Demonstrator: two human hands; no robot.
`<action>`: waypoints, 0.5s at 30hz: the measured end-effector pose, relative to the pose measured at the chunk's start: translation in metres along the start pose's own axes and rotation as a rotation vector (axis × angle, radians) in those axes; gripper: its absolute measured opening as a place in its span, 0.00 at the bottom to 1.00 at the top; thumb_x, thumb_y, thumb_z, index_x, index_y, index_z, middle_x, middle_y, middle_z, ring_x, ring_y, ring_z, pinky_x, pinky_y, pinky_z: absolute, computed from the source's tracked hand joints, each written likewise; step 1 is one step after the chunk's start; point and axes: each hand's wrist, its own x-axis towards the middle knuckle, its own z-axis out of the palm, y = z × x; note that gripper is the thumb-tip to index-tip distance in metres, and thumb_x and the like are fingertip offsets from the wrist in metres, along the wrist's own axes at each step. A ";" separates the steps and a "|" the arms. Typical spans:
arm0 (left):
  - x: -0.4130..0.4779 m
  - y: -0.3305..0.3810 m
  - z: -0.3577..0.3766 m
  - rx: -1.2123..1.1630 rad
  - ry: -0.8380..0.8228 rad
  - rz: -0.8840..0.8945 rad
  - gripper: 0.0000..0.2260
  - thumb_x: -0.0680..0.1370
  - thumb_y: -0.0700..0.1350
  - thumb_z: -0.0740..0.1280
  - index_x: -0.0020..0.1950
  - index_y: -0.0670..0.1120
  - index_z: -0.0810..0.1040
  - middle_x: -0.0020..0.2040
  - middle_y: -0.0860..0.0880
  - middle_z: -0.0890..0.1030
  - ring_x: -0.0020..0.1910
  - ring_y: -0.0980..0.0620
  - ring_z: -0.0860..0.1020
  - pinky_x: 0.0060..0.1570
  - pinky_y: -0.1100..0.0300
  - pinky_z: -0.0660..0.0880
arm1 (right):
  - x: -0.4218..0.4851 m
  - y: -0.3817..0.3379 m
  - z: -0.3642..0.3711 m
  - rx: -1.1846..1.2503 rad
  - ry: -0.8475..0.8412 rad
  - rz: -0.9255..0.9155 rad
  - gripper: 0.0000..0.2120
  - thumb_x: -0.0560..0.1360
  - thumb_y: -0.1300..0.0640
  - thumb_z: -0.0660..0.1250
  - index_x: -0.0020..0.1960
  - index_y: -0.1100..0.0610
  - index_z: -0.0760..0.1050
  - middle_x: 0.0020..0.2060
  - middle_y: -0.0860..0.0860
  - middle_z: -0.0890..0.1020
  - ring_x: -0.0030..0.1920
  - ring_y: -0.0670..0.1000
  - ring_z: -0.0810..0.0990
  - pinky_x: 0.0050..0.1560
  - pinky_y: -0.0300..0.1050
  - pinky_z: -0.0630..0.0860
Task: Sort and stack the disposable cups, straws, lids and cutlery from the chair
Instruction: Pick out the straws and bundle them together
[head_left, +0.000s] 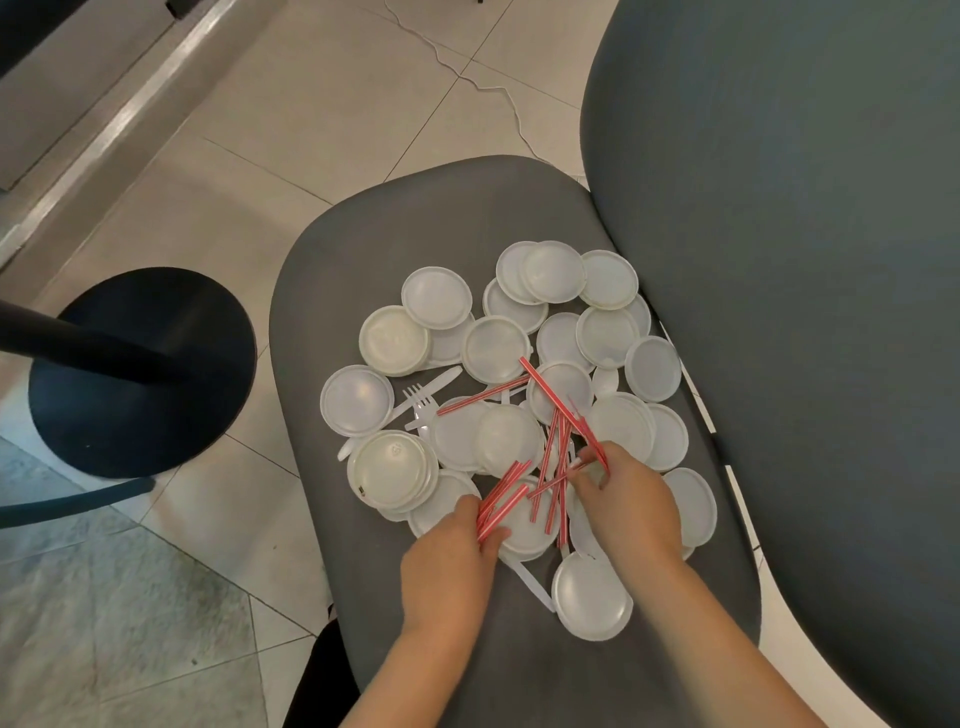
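Two hands work at the near end of the grey chair seat (363, 249). The left hand (447, 561) grips a small bundle of red-striped straws (501, 504); the right hand (628, 509) pinches the end of a long straw (556, 400). Loose straws (550, 457) lie between them, over scattered white lids (436, 297). A plastic fork (418, 397) lies farther left.

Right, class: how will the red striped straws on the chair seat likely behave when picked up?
The straws look thin, so probably light and slightly bendy. Lying on smooth lids, they may roll or slip. The left hand grips several, so bunching likely helps.
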 end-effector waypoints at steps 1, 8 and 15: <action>0.002 0.001 0.001 -0.004 0.005 -0.002 0.13 0.79 0.59 0.58 0.55 0.51 0.71 0.48 0.53 0.80 0.48 0.50 0.79 0.42 0.59 0.70 | 0.001 0.000 0.000 -0.028 -0.010 -0.035 0.09 0.78 0.51 0.63 0.57 0.49 0.75 0.44 0.49 0.82 0.44 0.52 0.80 0.42 0.46 0.77; 0.010 0.001 -0.001 -0.088 0.037 -0.044 0.12 0.79 0.59 0.59 0.51 0.51 0.72 0.45 0.53 0.80 0.47 0.49 0.79 0.42 0.57 0.71 | 0.009 -0.009 0.004 -0.173 -0.063 -0.180 0.09 0.80 0.52 0.59 0.55 0.51 0.75 0.44 0.50 0.82 0.43 0.52 0.80 0.39 0.44 0.75; 0.005 -0.004 -0.006 -0.232 0.075 -0.141 0.10 0.76 0.59 0.65 0.48 0.54 0.70 0.38 0.57 0.76 0.39 0.53 0.74 0.38 0.59 0.67 | 0.011 -0.008 0.004 -0.268 -0.161 -0.196 0.08 0.77 0.53 0.63 0.55 0.50 0.75 0.46 0.49 0.81 0.45 0.52 0.80 0.42 0.45 0.77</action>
